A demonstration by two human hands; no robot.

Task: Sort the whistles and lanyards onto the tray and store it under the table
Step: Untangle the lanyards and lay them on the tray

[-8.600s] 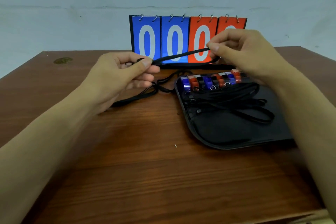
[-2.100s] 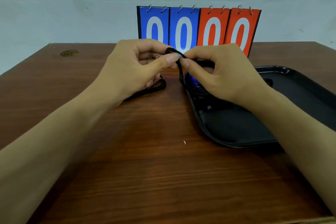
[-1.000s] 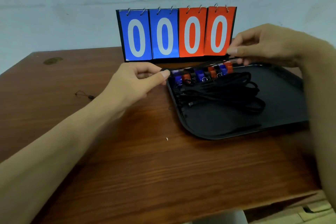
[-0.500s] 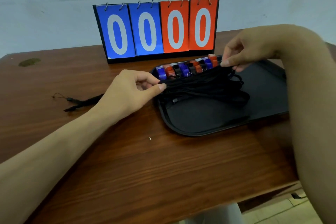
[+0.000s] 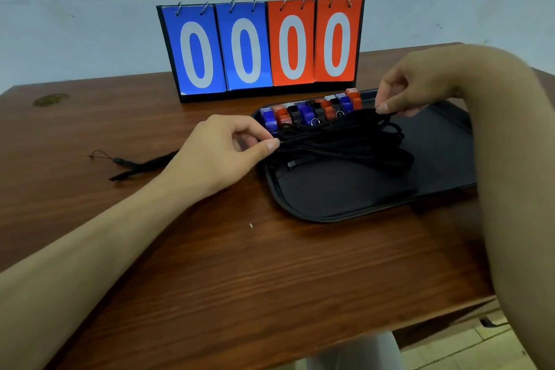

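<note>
A black tray (image 5: 339,198) lies on the right half of the wooden table. Along its far rim stands a row of blue, red and black whistles (image 5: 312,112). In front of them lies a pile of black lanyards (image 5: 345,147). My left hand (image 5: 222,150) pinches one end of a folded black lanyard at the tray's left edge. My right hand (image 5: 414,84) pinches its other end above the pile. Another black lanyard (image 5: 135,164) lies loose on the table, left of my left hand.
A flip scoreboard (image 5: 261,48) with two blue and two red cards, all showing 0, stands behind the tray against the wall. The table's front edge (image 5: 390,327) runs near the bottom right, with floor tiles below. A small white speck (image 5: 250,225) lies on the wood.
Over the last second both hands have lowered the stretched lanyard onto the pile in the tray. The loose lanyard on the left stays where it was.
</note>
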